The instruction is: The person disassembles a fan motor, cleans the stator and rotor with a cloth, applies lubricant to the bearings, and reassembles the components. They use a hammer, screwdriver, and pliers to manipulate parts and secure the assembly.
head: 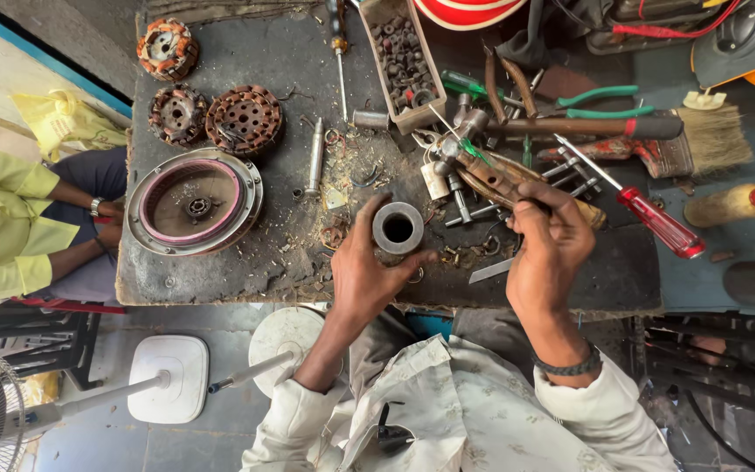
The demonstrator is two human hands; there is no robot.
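The left hand [362, 273] held a short grey metal sleeve [398, 228] upright above the near edge of the dark worktop [220, 271]. Just right, the right hand [549, 247] gripped a wooden-handled hammer [502, 177].

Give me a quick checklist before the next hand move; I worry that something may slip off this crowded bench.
1. Left hand grips the metal sleeve: ok, fingers wrap its sides.
2. Sleeve bore unblocked: ok, it looks dark and open.
3. Right hand holds the wooden-handled tool: ok.
4. Tool's working end visible: cannot tell, lost among parts.
5. Red screwdriver secure on the bench: ok, lying flat.
6. Bench space near the hands free: not ok, scraps and bolts scattered.
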